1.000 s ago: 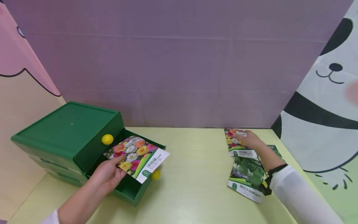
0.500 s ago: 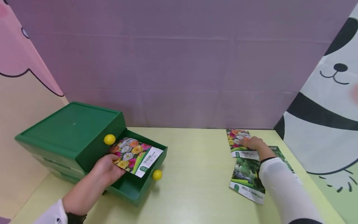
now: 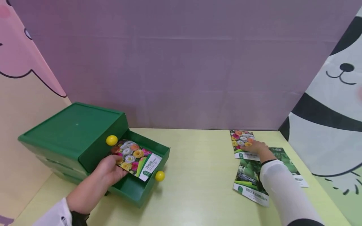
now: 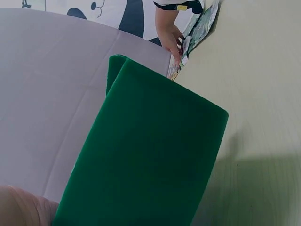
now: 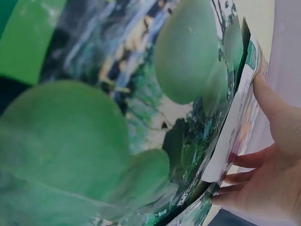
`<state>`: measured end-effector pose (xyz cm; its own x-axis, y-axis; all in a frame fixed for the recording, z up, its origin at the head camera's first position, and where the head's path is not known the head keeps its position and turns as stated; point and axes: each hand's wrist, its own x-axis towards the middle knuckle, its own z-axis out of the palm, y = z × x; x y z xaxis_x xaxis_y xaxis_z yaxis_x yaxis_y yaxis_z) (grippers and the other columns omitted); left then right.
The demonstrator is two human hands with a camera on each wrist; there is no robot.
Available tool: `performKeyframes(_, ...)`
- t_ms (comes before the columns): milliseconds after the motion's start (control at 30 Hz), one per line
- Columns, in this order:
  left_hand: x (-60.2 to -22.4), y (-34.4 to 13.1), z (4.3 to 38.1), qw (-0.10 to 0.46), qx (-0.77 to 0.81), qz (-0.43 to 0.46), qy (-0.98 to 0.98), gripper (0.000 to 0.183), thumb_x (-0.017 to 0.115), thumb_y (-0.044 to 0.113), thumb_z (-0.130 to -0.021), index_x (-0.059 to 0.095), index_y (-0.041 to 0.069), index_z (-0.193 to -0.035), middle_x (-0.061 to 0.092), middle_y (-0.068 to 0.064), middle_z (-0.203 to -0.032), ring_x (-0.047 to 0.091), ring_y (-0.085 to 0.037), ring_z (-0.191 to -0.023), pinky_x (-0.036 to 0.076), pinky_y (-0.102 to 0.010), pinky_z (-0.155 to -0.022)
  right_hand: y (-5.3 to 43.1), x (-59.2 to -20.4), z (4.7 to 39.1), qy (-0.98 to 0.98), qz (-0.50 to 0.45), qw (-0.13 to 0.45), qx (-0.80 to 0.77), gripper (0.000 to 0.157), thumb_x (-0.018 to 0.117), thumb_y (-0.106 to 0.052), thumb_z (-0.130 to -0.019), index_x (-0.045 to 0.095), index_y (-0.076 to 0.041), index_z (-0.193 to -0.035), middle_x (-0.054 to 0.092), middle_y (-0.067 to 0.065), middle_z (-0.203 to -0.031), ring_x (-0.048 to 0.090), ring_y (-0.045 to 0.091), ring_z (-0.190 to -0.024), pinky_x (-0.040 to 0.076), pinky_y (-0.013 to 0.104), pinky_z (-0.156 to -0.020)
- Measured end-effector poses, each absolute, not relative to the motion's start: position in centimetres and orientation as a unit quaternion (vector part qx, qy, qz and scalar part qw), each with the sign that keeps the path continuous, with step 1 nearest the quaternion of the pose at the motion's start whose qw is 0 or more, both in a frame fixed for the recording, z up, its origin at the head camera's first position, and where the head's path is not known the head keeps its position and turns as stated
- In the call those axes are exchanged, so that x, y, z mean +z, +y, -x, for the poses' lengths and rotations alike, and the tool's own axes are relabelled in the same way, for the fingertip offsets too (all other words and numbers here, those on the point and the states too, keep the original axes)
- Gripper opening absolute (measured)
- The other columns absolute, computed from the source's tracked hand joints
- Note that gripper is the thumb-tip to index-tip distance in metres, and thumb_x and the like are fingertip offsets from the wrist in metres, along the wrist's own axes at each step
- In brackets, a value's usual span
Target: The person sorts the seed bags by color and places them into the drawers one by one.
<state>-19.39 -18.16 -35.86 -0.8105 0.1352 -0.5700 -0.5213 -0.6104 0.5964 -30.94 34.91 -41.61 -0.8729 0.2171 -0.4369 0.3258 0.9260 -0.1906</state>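
Note:
In the head view, my left hand (image 3: 110,171) reaches into the pulled-out green drawer (image 3: 141,201). It holds a flower seed packet (image 3: 130,158) at its near edge, thumb on top. The left wrist view shows a green panel (image 4: 146,146) hiding that packet, with part of the left hand (image 4: 23,209) at the lower corner. My right hand (image 3: 255,149) rests on another flower seed packet (image 3: 236,146) at the table's back right; its fairly straight fingers (image 5: 249,160) touch the packet's surface in the right wrist view.
Two packets with green pictures lie nearer: one packet (image 3: 250,171) below the right hand, another packet (image 3: 288,163) partly under the arm. The green drawer cabinet (image 3: 73,128) stands left, with yellow ball knobs (image 3: 112,140). Behind the table (image 3: 198,175) hangs a purple cloth (image 3: 181,62).
My left hand has lowered the flower seed packet further into the drawer. The right hand remains at the back-right packet, its forearm shifted left, uncovering more of the rightmost packet.

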Motion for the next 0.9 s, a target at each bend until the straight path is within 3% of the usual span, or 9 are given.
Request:
performKeyframes(200, -35.7, -18.2, 19.4, 0.190, 0.860, 0.236, 0.412, 0.060, 0.017, 0.022, -0.105, -0.015, 0.013, -0.154, 0.002, -0.003, -0.163, 0.012, -0.019, -0.148, 0.019, -0.036, -0.121, 34.7, -42.1, 31.1, 0.962, -0.163, 0.180, -0.127, 0.090, 0.055, -0.050, -0.093, 0.027, 0.025, -0.136, 0.032, 0.044, -0.136, 0.031, 0.056, -0.126, 0.023, 0.064, -0.113)
performKeyframes(367, -35.3, -18.2, 19.0, 0.180, 0.858, 0.227, 0.425, 0.063, 0.020, 0.020, -0.104, -0.017, 0.013, -0.154, 0.002, -0.004, -0.162, 0.011, -0.019, -0.147, 0.019, -0.034, -0.121, 34.3, -42.2, 31.3, 0.967, -0.179, 0.130, -0.128, 0.091, 0.064, -0.045, -0.088, 0.026, 0.027, -0.130, 0.037, 0.043, -0.128, 0.038, 0.054, -0.120, 0.032, 0.058, -0.109)
performKeyframes(633, -35.1, -18.2, 18.6, 0.143, 0.845, 0.203, 0.473, 0.065, 0.025, 0.014, -0.102, -0.012, 0.012, -0.155, 0.001, -0.003, -0.162, 0.007, -0.016, -0.148, 0.013, -0.032, -0.123, 34.4, -42.0, 31.5, 0.945, -0.184, 0.044, -0.267, 0.096, 0.070, -0.022, -0.085, 0.004, 0.023, -0.139, 0.036, 0.047, -0.132, 0.039, 0.056, -0.124, 0.036, 0.057, -0.107)
performKeyframes(733, -34.9, -18.1, 18.3, 0.128, 0.843, 0.205, 0.481, 0.064, 0.026, 0.014, -0.102, -0.011, 0.011, -0.155, -0.003, -0.001, -0.163, 0.004, -0.014, -0.148, 0.011, -0.029, -0.123, 34.5, -41.7, 31.4, 0.942, -0.176, 0.020, -0.284, 0.084, 0.068, -0.016, -0.086, 0.014, 0.020, -0.140, 0.038, 0.045, -0.133, 0.042, 0.054, -0.122, 0.038, 0.057, -0.105)
performKeyframes(900, -34.6, -18.0, 17.6, 0.114, 0.841, 0.214, 0.483, 0.071, 0.029, 0.015, -0.103, -0.024, 0.011, -0.150, -0.033, 0.002, -0.157, -0.024, -0.013, -0.144, -0.009, -0.030, -0.120, 35.1, -40.7, 30.9, 0.932, -0.180, 0.000, -0.314, 0.063, 0.062, -0.012, -0.088, 0.034, 0.018, -0.136, 0.039, 0.040, -0.136, 0.041, 0.051, -0.124, 0.037, 0.054, -0.107)
